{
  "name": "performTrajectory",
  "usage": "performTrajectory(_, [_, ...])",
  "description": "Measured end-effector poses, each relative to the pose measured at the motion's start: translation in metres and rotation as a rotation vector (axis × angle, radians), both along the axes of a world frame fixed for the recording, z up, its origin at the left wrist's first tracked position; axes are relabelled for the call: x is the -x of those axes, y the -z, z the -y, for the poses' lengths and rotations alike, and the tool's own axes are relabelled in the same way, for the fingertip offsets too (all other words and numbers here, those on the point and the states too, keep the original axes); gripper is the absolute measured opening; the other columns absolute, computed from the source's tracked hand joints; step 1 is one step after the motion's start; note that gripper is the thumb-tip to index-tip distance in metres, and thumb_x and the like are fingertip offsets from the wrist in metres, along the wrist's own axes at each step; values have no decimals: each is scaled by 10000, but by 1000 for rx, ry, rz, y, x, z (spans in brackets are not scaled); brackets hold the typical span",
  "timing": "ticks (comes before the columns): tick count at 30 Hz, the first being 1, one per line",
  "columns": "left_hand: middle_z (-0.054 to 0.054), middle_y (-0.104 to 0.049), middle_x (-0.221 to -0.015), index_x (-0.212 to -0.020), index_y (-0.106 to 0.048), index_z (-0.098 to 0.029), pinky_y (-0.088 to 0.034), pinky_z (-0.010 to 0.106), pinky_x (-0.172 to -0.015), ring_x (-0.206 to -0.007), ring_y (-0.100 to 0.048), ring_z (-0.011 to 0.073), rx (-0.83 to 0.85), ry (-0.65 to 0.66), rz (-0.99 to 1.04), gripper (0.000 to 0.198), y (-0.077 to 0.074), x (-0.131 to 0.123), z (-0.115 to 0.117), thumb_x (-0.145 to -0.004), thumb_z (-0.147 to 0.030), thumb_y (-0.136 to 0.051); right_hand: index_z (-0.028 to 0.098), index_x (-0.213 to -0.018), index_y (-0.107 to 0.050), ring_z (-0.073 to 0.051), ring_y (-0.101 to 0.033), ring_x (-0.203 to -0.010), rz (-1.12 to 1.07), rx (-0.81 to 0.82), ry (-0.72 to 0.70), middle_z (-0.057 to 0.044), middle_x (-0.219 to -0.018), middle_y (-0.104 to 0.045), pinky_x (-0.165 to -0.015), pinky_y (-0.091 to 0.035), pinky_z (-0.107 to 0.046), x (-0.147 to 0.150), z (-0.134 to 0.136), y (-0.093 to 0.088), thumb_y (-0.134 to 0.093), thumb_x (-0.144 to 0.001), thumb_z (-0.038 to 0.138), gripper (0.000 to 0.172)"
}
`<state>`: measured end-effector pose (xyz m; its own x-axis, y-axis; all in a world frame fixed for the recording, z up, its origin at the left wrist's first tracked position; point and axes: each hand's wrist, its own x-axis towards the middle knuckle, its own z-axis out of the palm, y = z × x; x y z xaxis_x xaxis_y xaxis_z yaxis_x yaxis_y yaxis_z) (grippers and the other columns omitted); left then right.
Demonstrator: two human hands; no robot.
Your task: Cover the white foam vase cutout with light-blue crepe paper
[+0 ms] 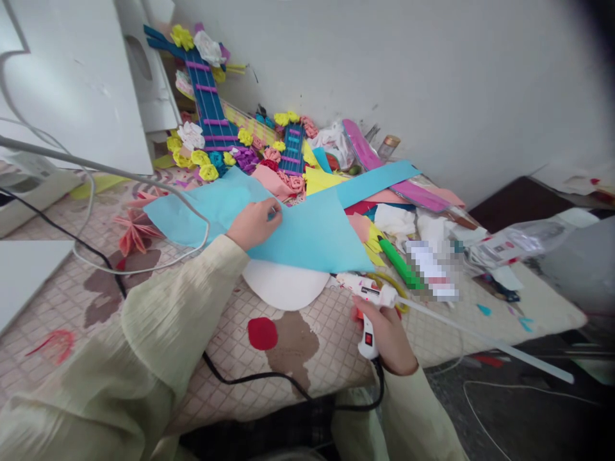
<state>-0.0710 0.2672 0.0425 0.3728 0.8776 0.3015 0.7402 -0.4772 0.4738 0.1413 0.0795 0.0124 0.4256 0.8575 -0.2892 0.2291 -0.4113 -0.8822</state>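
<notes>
My left hand (255,224) lies over a large light blue paper (314,240), its fingers curled and pinching at the middle near the V-shaped notch. A white rounded piece (288,287) shows under the paper's lower edge. My right hand (391,336) is closed around the handle of a white hot glue gun (368,291). The gun's nozzle points left, beside the white piece and just below the paper. From its back a long glue stick (490,342) sticks out to the right. A red paper disc (262,333) lies on the tablecloth between my arms.
Blue paper guitars (209,102) with crepe flowers lean at the back wall. A green marker (400,262), a plastic bottle (533,238) and pink folded paper (134,230) lie around. A black cord (250,379) runs from the gun across the table; a white cable (144,176) crosses at left.
</notes>
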Motion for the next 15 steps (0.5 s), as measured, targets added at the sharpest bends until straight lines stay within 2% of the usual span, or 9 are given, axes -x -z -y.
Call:
performTrajectory(5, [49, -662, -830, -857, -574, -175, -407, 274, -649, -719, -596, 187, -2, 1, 1, 212, 2, 0, -1, -757, -242, -399, 172, -513, -516, -135, -436, -460, 34, 39, -11, 9, -473, -495, -462, -333, -260, 1, 1, -3, -536, -670, 479, 346])
performTrajectory(15, [49, -660, -843, -868, -570, -176, -400, 266, -626, -703, -589, 179, -1, -9, -30, 220, 2, 0, -1, -761, -243, -389, 177, -488, -492, -137, -451, -511, 54, 19, -63, 15, -486, -492, -523, -364, -266, 1, 5, -5, -528, -682, 460, 345])
